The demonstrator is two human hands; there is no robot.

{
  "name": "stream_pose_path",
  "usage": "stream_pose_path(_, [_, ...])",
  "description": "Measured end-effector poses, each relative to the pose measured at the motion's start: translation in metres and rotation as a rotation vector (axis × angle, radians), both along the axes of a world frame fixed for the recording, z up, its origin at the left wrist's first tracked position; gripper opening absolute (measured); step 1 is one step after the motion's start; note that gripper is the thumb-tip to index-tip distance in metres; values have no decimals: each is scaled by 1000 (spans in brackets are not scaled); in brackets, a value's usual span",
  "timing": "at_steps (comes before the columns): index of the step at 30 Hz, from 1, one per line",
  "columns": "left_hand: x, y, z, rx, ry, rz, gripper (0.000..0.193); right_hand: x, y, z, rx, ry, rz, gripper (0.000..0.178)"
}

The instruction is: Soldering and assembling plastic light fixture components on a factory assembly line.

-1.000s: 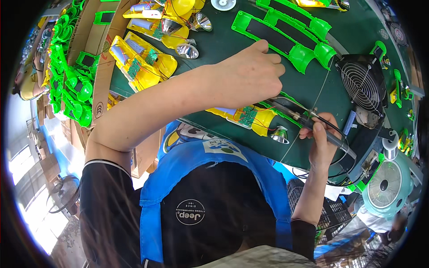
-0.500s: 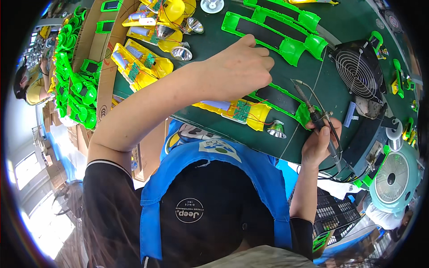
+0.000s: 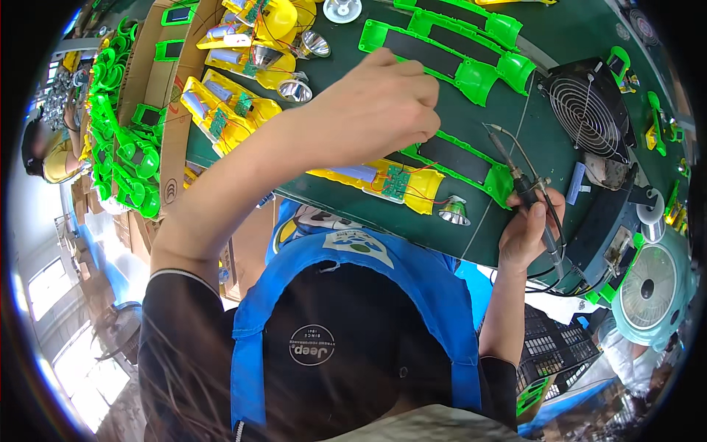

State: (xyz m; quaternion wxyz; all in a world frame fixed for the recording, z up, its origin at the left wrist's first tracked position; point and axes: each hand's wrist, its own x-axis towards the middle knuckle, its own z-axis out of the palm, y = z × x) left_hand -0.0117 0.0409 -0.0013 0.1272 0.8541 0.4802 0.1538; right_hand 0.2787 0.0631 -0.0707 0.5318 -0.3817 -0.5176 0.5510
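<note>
In my right hand [image 3: 529, 228] is a soldering iron [image 3: 524, 190], its tip angled up and left with a thin tube running alongside. My left hand [image 3: 387, 103] reaches across the bench with fingers curled; whatever they pinch is hidden. Below its wrist lies a yellow lamp housing [image 3: 423, 190] with a green circuit board [image 3: 396, 181], wires and a battery. A silver reflector cup [image 3: 454, 211] hangs by wires at its right end. Between that housing and the iron rests a green casing with a dark panel [image 3: 465, 163], partly behind my left hand.
More green casings [image 3: 471, 79] lie at the far side. Several yellow housings [image 3: 228, 107] with reflectors sit at left, beside a cardboard box [image 3: 177, 118] and piled green parts [image 3: 129, 155]. A black fan [image 3: 585, 107] stands at right, a teal fan [image 3: 648, 287] beyond the edge.
My left hand has shifted slightly left, still curled. The right hand holds the soldering iron in nearly the same place. The whole view has moved a little.
</note>
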Motion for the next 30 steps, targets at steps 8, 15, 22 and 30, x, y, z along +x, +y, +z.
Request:
stream_pose_path(8, [36, -46, -17, 129, -245, 287, 22, -4, 4, 0, 115, 31, -34, 33])
stream_pose_path(15, [71, -52, -26, 256, -195, 146, 20, -30, 15, -2, 87, 11, 1, 29])
stream_pose_path(22, [84, -38, -28, 206, -54, 247, 14, -37, -19, 8, -58, 128, 62, 31])
stream_pose_path(30, [91, -24, -17, -2, 151, 300, 5, 35, 11, 17, -238, 235, 227, 29])
